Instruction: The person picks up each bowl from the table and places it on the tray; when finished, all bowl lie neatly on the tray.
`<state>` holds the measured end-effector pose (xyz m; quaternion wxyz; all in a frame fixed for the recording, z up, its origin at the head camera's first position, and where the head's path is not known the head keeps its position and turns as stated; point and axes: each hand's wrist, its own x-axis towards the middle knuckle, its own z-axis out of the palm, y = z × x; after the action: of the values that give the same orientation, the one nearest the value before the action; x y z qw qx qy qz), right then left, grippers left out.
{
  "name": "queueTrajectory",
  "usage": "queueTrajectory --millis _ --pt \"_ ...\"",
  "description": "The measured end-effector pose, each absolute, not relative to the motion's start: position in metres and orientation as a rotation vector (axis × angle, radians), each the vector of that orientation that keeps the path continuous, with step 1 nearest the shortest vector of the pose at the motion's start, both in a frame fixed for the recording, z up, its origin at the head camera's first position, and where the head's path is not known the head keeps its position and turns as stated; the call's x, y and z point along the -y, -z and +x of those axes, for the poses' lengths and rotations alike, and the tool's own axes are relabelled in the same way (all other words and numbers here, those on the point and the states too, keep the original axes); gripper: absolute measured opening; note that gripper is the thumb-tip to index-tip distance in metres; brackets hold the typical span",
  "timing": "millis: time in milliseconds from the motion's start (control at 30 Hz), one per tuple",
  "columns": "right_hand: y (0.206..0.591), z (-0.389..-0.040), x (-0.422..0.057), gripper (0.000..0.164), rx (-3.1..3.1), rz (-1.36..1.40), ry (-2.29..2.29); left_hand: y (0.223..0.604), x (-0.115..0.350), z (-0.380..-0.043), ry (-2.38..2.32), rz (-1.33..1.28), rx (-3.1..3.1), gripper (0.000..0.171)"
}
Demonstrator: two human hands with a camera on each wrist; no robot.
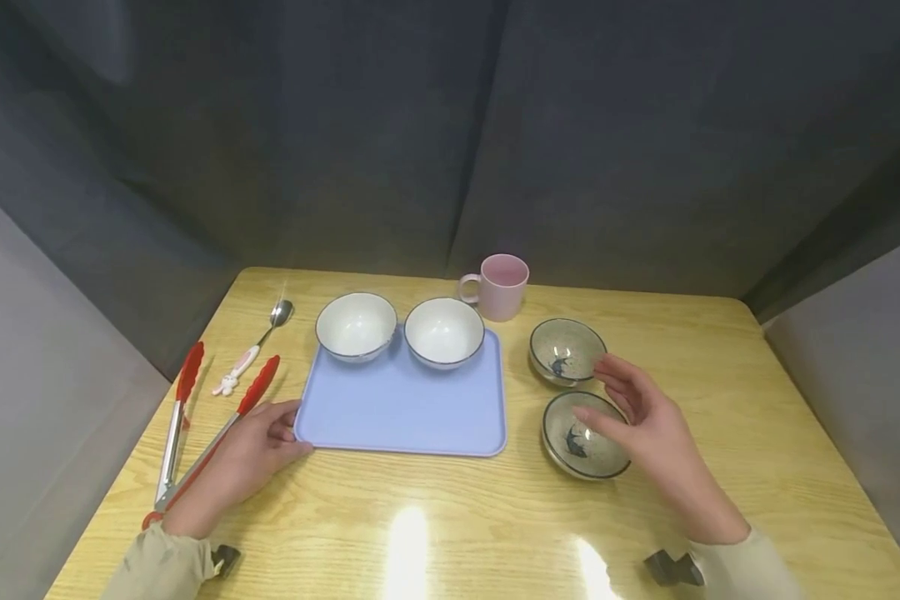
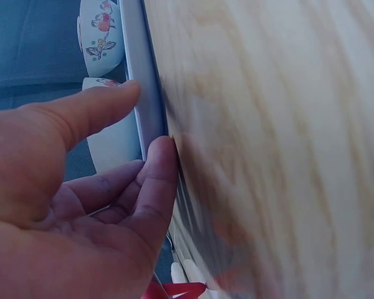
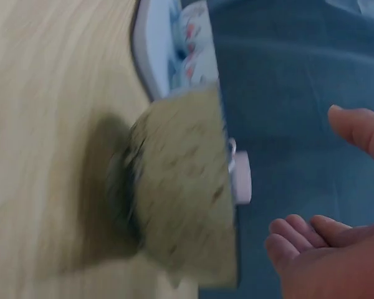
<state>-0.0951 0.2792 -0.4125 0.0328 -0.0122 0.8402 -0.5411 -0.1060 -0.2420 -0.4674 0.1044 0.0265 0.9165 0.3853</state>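
Observation:
My left hand (image 1: pixel 258 446) holds the front left corner of a light blue tray (image 1: pixel 397 421). Its thumb lies along the front rim while the other fingers curl at the left side, as the left wrist view shows. Two white bowls (image 1: pixel 356 327) (image 1: pixel 444 332) stand side by side on the back of the tray; flower prints show on their outsides in the left wrist view. Over the nearer of two speckled grey bowls (image 1: pixel 588 450), my right hand (image 1: pixel 648 425) hovers with thumb and fingers spread, gripping nothing. The farther grey bowl (image 1: pixel 566 346) sits just behind, near its fingertips.
Behind the tray's right corner stands a pink mug (image 1: pixel 503 287). To the left lie red-tipped tongs (image 1: pixel 171 442), spread apart and partly beneath my left forearm, and a spoon (image 1: pixel 246 360) with a white rabbit handle. A dark curtain (image 1: pixel 450 142) borders the table's back edge.

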Motion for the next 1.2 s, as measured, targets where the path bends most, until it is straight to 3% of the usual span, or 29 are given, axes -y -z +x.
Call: queueTrajectory --millis 600,1200 --pt "0.449 -0.07 -0.303 0.115 -2.571 -0.017 1.737 0.468 0.242 -0.105 -1.145 0.037 -2.68 0.075" --pt "0.463 -0.064 -0.292 0.117 -2.629 -0.028 1.674 0.467 0.242 -0.106 -1.128 0.06 -2.694 0.074"
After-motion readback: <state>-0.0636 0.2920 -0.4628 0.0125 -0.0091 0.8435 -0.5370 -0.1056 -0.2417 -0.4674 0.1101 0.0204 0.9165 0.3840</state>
